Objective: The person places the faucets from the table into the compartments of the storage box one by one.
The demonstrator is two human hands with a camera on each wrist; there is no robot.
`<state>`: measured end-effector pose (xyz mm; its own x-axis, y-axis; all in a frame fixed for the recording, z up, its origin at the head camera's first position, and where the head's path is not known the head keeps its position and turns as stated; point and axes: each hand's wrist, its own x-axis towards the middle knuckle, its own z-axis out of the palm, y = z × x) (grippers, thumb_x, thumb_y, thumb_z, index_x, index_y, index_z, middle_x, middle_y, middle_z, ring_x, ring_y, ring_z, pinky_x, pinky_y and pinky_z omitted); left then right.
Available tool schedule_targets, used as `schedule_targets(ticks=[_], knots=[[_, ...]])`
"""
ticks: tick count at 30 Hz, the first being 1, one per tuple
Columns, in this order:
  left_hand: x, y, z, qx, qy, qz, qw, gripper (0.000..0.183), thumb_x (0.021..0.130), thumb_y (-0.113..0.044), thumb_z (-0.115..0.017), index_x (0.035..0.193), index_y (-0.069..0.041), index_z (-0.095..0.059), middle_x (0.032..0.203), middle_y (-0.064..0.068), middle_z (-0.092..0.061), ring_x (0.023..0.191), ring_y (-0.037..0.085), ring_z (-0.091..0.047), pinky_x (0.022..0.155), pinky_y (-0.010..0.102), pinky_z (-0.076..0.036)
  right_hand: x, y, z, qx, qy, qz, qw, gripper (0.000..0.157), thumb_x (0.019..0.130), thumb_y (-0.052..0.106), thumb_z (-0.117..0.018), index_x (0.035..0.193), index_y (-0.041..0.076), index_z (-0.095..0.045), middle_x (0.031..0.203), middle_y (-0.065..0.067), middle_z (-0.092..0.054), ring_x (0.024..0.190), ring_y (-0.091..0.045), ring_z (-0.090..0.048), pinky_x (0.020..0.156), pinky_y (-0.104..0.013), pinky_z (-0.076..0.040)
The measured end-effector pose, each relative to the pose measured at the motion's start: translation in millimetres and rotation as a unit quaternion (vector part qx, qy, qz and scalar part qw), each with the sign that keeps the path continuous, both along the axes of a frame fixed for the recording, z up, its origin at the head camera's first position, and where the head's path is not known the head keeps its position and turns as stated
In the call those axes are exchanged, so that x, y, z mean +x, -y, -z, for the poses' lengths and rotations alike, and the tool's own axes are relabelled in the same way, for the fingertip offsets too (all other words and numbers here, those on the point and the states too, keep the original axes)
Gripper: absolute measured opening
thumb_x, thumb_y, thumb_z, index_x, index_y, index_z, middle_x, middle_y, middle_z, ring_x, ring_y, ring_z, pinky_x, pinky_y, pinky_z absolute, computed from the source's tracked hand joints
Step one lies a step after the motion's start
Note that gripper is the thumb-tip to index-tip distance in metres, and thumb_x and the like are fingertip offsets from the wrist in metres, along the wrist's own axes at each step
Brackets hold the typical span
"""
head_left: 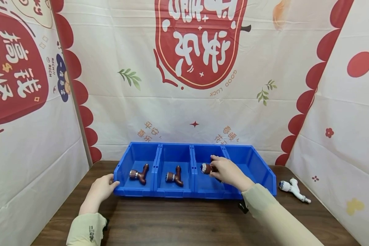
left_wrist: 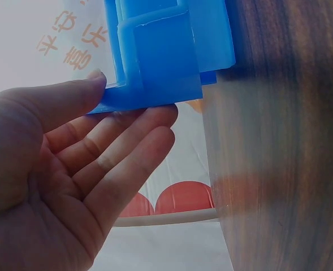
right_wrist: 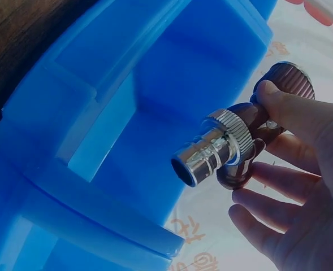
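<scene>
In the head view we see the right hand [head_left: 229, 173] holding a brown faucet [head_left: 206, 168] at the third compartment from the left of the blue bin [head_left: 172, 194], while the left hand [head_left: 99, 188] grips the bin's left front corner. One brown tap [head_left: 140, 176] lies in the first compartment, another tap [head_left: 176, 177] in the second, and a white faucet [head_left: 292, 189] rests on the desk [head_left: 160, 222], just right of the bin. We judge the step in hand to be handling the held faucet at that compartment; the move calls for a steady hold, clear of the dividers. In the left wrist view we find the thumb on one side of the bin's edge and the fingers [left_wrist: 135, 161] on the other, narrowed onto it. In the right wrist view the faucet sits between thumb and forefinger, its ribbed knob [right_wrist: 288, 79] beside the thumb tip and its metal nozzle [right_wrist: 203, 155] beyond the fingertips; the lower fingers spread loosely.
</scene>
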<state>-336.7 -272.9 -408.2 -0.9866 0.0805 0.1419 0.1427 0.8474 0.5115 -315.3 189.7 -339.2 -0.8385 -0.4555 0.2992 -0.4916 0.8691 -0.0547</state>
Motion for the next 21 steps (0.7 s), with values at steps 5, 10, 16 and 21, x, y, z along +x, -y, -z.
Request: schedule_targets(ticks=[5, 10, 16, 21], knots=[[0.5, -0.4, -0.3, -0.001, 0.002, -0.002, 1.0, 0.045, 0.096, -0.02, -0.062, 0.125, 0.013, -0.053, 0.103, 0.028, -0.064, 0.087, 0.035, -0.064, 0.078, 0.055, -0.052, -7.7, -1.9, 2.9, 0.004, 0.004, 0.005, 1.0, 0.027, 0.087, 0.021, -0.074, 0.106, 0.003, -0.072, 0.137, -0.025, -0.05, 0.118, -0.038, -0.055, 0.093, -0.05, -0.046], [2.9, -0.5, -1.0, 0.001, 0.004, -0.005, 1.0, 0.046, 0.096, -0.02, -0.061, 0.125, 0.014, -0.051, 0.104, 0.029, -0.063, 0.089, 0.037, -0.064, 0.079, 0.056, -0.051, -15.5, -2.2, 3.0, 0.01, 0.006, 0.009, 1.0, 0.021, 0.087, 0.021, -0.073, 0.102, 0.005, -0.073, 0.136, -0.024, -0.051, 0.117, -0.038, -0.055, 0.093, -0.051, -0.046], [1.8, -0.6, 0.3, 0.003, 0.003, -0.004, 1.0, 0.043, 0.096, -0.02, -0.061, 0.124, 0.013, -0.053, 0.105, 0.029, -0.064, 0.091, 0.038, -0.064, 0.079, 0.056, -0.052, -18.3, -0.4, 2.9, 0.021, 0.008, 0.011, 1.0, 0.021, 0.086, 0.022, -0.074, 0.1, 0.007, -0.073, 0.135, -0.02, -0.054, 0.119, -0.036, -0.054, 0.096, -0.053, -0.044], [0.1, -0.4, 0.4, 0.004, -0.001, -0.003, 1.0, 0.042, 0.096, -0.02, -0.062, 0.123, 0.012, -0.054, 0.103, 0.027, -0.065, 0.089, 0.036, -0.064, 0.079, 0.055, -0.052, -21.5, 1.4, 4.3, 0.027, 0.0, 0.011, 1.0, 0.022, 0.085, 0.023, -0.076, 0.099, 0.007, -0.073, 0.133, -0.02, -0.056, 0.116, -0.035, -0.057, 0.094, -0.053, -0.045]])
